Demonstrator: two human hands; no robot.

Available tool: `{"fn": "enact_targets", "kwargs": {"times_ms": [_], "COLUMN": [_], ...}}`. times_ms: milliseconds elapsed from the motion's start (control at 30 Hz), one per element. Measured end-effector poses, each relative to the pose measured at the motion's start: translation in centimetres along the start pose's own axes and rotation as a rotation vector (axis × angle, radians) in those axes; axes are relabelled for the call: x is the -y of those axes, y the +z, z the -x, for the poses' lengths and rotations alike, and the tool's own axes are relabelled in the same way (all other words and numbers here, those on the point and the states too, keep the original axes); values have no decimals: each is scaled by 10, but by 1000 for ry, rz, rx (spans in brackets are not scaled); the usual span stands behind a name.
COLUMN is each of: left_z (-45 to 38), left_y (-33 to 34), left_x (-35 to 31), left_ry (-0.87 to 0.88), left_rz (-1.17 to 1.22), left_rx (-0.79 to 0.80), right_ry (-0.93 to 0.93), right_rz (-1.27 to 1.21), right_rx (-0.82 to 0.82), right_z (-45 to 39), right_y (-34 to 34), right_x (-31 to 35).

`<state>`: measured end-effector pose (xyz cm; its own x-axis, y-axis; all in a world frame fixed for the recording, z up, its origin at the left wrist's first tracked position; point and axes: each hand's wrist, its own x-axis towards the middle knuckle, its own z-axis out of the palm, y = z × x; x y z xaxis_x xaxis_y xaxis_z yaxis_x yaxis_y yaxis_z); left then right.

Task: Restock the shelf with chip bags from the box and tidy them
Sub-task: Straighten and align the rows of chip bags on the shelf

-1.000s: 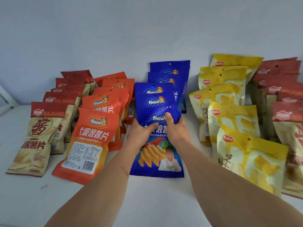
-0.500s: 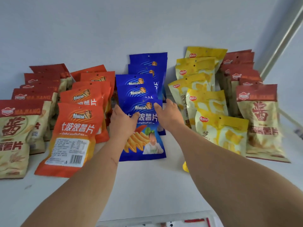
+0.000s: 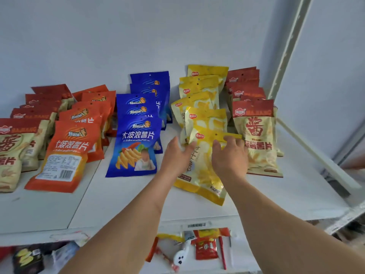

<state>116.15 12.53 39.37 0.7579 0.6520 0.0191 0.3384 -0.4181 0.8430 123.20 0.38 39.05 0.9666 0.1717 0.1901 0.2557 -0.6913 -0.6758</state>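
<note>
Now that both hands have left the blue bags (image 3: 136, 143) squared up, the left hand (image 3: 178, 155) and right hand (image 3: 229, 157) rest spread fingers on the front yellow bag (image 3: 203, 175) on the shelf (image 3: 118, 198), so tidying moves one row along.

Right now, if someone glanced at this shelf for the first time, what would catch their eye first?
Probably the two hands at center right, the left hand and right hand on the front yellow chip bag. Next, the colored rows running back to the wall: blue bags in the middle, orange bags to their left, red-topped bags at far right.
</note>
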Motion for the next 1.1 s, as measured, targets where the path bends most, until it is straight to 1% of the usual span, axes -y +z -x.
{"fn": "enact_targets", "kwargs": {"times_ms": [100, 167, 233, 333, 400, 467, 533, 633, 767, 867, 933, 1000, 1100], "left_z": [13, 17, 17, 9, 0, -11, -23, -43, -59, -66, -69, -70, -77], "left_y": [15, 22, 25, 26, 25, 25, 26, 24, 15, 15, 19, 22, 21], "left_x": [-2, 2, 8, 14, 14, 15, 21, 30, 27, 25, 27, 29, 30], "left_ry": [-26, -34, -51, -88, -118, -140, -129, -166, -275, -257, -244, -236, -271], "left_rz": [-33, -56, -78, -60, -40, -41, -28, 59, 253, 365, 407, 418, 470], "left_rx": [54, 60, 55, 59, 94, 128, 121, 95, 161, 213, 211, 175, 176], "right_ry": [80, 136, 154, 155, 171, 167, 147, 158, 261, 300, 285, 274, 287], "right_rz": [-6, -81, -162, -239, -262, -258, -221, -199, -240, -283, -300, -294, -281], "right_rx": [60, 135, 187, 211, 222, 225, 226, 242, 258, 306, 322, 318, 321], "right_z": [12, 17, 17, 4, -9, -21, -33, -50, -68, -76, -80, -85, -95], "right_y": [-6, -5, -2, 4, 9, 15, 20, 25, 36, 45, 50, 52, 52], "right_x": [-18, -22, -22, -19, -17, -16, -17, -16, -12, -7, -6, -6, -6]}}
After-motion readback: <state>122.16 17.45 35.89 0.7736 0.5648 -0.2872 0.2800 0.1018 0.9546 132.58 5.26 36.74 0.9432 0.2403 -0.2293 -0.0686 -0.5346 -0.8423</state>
